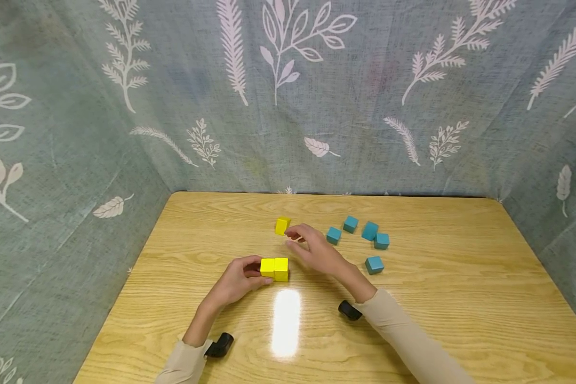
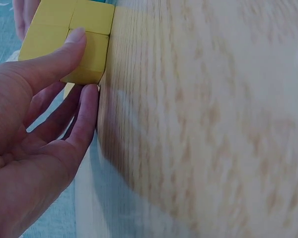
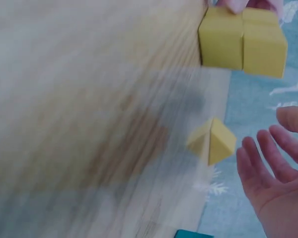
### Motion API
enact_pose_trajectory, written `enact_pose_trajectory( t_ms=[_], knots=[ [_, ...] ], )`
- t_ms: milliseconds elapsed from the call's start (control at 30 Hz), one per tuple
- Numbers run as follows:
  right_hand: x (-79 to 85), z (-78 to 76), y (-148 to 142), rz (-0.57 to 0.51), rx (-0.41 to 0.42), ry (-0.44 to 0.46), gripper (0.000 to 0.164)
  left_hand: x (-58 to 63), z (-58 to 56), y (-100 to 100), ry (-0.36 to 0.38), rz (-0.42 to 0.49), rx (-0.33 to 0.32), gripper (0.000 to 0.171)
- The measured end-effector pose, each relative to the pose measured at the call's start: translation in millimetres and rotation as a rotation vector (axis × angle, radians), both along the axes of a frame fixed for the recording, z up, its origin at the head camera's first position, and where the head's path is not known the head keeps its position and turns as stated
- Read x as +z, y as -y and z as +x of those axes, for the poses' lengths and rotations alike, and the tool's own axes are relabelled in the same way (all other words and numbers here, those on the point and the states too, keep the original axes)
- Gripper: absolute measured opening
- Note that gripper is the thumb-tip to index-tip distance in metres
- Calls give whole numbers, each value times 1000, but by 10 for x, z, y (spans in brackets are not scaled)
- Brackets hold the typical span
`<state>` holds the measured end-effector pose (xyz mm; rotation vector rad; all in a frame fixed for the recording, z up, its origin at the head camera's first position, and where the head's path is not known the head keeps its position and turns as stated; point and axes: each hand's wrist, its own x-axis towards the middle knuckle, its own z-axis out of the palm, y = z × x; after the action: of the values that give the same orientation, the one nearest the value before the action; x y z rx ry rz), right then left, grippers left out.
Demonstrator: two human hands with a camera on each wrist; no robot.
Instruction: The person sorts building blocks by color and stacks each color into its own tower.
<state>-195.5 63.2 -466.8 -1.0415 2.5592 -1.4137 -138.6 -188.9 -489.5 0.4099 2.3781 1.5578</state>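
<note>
Yellow, likely light and hard: pinch loose block (image 1: 282, 225) by flat sides, twelve o'clock from stack (image 1: 275, 269) pinched in left hand (image 1: 236, 281). Not holding anything with right hand (image 1: 319, 252), loosely spread, at two.

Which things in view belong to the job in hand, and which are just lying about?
Likely in the job:
Stacked yellow blocks, held by the left hand
Lone yellow block, near the right hand's fingertips

Apparently just lying about:
Five blue blocks on the right, touched by neither hand
</note>
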Motion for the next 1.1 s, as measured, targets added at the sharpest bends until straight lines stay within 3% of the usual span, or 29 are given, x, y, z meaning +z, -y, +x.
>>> enact_pose_trajectory(
  t_ms=[200,533,867,1100],
  knots=[
    [-55,-197,19,30,-38,-42,33,-2,4,-10,7,-14,5,34],
    [-77,-505,173,165,-59,10,48,-8,16,1,18,-26,30,37],
    [-74,-630,244,279,36,75,58,5,26,10,14,6,16,36],
    [-80,-638,226,299,23,108,48,11,19,-2,4,7,8,36]
  ],
)
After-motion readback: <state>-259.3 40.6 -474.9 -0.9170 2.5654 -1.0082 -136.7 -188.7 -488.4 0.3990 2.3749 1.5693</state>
